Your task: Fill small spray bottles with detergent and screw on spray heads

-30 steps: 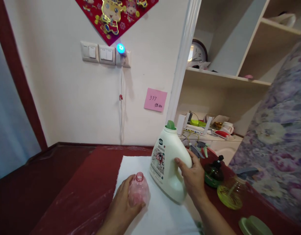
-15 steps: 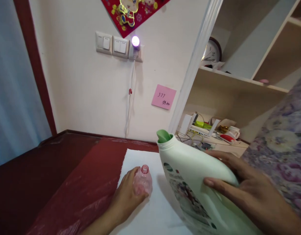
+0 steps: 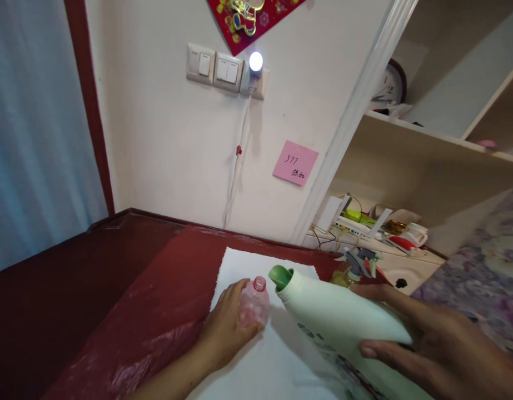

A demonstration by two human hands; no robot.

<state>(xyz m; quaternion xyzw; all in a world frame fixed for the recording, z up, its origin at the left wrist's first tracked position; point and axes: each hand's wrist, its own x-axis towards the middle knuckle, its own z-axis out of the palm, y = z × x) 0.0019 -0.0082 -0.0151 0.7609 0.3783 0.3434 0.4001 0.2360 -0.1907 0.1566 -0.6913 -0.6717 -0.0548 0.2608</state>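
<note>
My left hand (image 3: 226, 329) grips a small pink plastic bottle (image 3: 254, 303), which stands on a white paper sheet (image 3: 256, 266) with its open mouth upward. My right hand (image 3: 442, 347) holds a large white plastic detergent jug (image 3: 343, 325) from above, tilted nearly on its side. The jug's green spout (image 3: 280, 277) points left and down, just beside the pink bottle's mouth and not touching it. The jug's lower end runs out of the picture.
The sheet lies on a red plastic-covered table (image 3: 126, 289). A spray bottle (image 3: 356, 269) stands behind the jug. Shelves beyond hold a clock (image 3: 389, 83), a router (image 3: 352, 219) and small items. Floral fabric (image 3: 477, 283) fills the right edge.
The jug has tipped from nearly upright to almost horizontal, its spout swinging toward the pink bottle. My right hand has moved closer to the camera. The view has shifted.
</note>
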